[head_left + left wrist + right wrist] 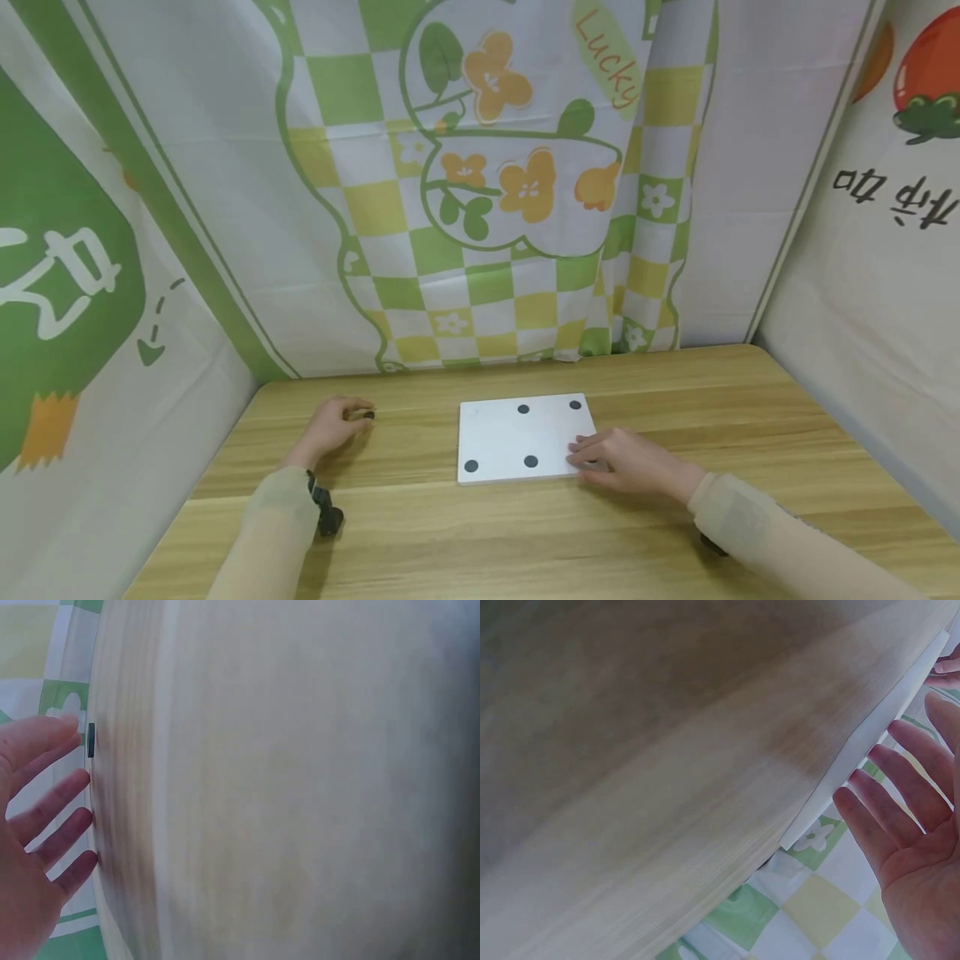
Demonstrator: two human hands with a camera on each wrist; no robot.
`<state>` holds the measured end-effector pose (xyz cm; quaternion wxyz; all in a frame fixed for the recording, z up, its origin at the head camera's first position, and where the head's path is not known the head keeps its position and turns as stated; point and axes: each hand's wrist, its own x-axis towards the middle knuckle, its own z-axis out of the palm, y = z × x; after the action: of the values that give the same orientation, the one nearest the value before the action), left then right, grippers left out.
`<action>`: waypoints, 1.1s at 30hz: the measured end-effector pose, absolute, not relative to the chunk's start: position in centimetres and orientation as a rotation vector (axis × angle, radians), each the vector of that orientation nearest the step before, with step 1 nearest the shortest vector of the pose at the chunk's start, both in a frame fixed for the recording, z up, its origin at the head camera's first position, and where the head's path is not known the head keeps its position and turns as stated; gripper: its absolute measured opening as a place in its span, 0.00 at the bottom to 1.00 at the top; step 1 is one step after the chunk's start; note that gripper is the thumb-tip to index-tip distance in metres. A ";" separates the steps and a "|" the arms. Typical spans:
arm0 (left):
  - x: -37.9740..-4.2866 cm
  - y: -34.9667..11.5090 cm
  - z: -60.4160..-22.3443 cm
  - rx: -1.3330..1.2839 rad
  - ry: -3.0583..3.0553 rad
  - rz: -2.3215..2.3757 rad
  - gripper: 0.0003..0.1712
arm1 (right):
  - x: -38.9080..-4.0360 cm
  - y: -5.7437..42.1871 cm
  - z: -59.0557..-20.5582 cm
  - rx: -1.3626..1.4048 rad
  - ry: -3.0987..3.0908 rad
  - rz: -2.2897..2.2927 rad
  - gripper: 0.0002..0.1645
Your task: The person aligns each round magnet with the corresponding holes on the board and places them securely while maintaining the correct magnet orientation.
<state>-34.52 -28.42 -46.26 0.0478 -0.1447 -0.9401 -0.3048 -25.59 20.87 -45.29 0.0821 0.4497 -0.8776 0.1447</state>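
Note:
A small black disc (368, 415) lies on the tabletop at the left. The thumb and index finger of my left hand (330, 427) curve around it in the head view. In the left wrist view those fingertips stop just short of the disc (91, 740), seen edge-on, and the other fingers are spread. My right hand (626, 460) rests at the near right corner of a white rectangular board (495, 433), fingertips over its edge. Several black discs (531, 461) sit on the board, and a faint round mark (474, 412) shows at its far left corner.
The wooden table (480, 542) reaches back to a green-and-yellow checked curtain (491, 283). Printed fabric walls (847, 300) stand on both sides. A black wrist device (327, 510) is strapped to my left forearm.

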 end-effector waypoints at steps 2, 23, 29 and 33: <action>-34.6 -28.4 -46.2 -0.428 -2.870 -0.941 0.19 | -25.5 20.8 -45.2 1.337 -2.632 0.431 0.16; -35.0 -28.3 -46.0 -0.286 -2.922 -0.919 0.17 | -25.6 20.8 -45.2 1.345 -2.621 0.419 0.16; -35.2 -28.3 -46.2 -0.254 -2.907 -0.924 0.16 | -25.5 20.8 -45.2 1.345 -2.628 0.420 0.16; -35.3 -28.3 -46.3 -0.243 -2.891 -0.937 0.14 | -25.5 20.8 -45.2 1.338 -2.636 0.429 0.17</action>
<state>-35.30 -28.32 -46.32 0.0465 -0.0795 -0.9472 -0.3072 -25.49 20.82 -45.19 0.0774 0.4465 -0.8799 0.1431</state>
